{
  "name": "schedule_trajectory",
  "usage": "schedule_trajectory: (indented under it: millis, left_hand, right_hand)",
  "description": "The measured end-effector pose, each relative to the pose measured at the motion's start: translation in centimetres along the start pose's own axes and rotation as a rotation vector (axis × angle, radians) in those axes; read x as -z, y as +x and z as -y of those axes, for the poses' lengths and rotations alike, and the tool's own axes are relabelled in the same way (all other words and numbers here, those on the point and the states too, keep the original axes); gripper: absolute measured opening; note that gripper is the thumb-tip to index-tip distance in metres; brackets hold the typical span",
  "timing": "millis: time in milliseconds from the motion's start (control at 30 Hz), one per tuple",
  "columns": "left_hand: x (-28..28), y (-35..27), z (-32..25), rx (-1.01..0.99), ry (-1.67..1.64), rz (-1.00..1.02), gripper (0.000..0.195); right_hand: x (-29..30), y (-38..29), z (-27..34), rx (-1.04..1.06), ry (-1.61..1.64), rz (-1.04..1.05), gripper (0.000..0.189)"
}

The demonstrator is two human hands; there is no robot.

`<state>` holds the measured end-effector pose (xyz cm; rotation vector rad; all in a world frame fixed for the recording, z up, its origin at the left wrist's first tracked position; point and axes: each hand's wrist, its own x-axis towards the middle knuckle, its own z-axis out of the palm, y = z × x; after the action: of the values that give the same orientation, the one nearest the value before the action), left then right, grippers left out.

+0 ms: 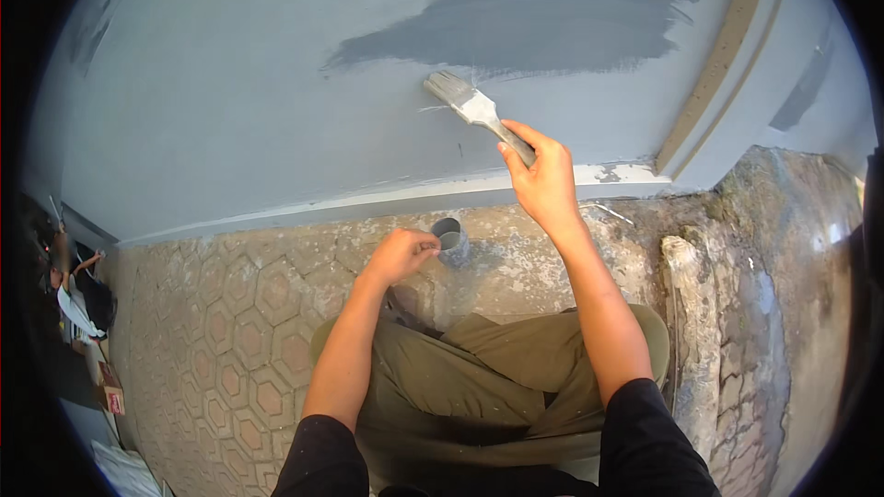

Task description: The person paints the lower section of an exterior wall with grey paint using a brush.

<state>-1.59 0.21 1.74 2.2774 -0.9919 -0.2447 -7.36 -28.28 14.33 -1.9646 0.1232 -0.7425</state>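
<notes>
My right hand (545, 179) grips the handle of a flat paintbrush (476, 107), whose grey-coated bristles point up and left. The bristles are close to the light blue-grey wall (242, 96), just below the lower edge of a darker grey painted patch (539, 14); whether they touch it I cannot tell. Low down, my left hand (405, 254) has its fingers pinched at the left rim of a small paint-stained cup (454, 248) that stands on the paving. Some grey paint seems to show inside the cup.
A pale strip (456, 186) runs along the wall's foot. At right are a brown vertical strip (718, 62) and a rough concrete kerb (690, 331). Hexagonal paving (235, 345) spreads left. Another person (86, 290) and a cardboard box (109, 386) are at far left.
</notes>
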Motion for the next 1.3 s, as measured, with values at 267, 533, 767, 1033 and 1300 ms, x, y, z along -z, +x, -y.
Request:
schedule_trajectory:
  millis: [267, 533, 767, 1033, 1300]
  left_hand:
    - [0.1, 0.1, -0.6, 0.026, -0.029, -0.014, 0.015]
    - [0.2, 0.3, -0.9, 0.010, -0.015, -0.022, 0.014]
    - [0.3, 0.1, -1.0, -0.033, -0.001, -0.026, 0.015]
    - [0.2, 0.3, -0.9, -0.003, -0.021, -0.016, 0.015]
    - [0.5, 0.3, -1.0, -0.001, 0.003, 0.007, 0.015]
  right_hand:
    - [14.1, 4.8, -7.7, -0.117, -0.343, -0.387, 0.032]
    - [14.9, 3.5, -4.8, -0.058, -0.699, -0.716, 0.036]
    - [3.2, 0.8, -0.2, 0.066, -0.481, -0.208, 0.033]
    - [2.8, 1.9, -1.4, 0.002, 0.203, 0.096, 0.033]
    - [15.7, 4.8, -8.2, -0.161, -0.283, -0.327, 0.034]
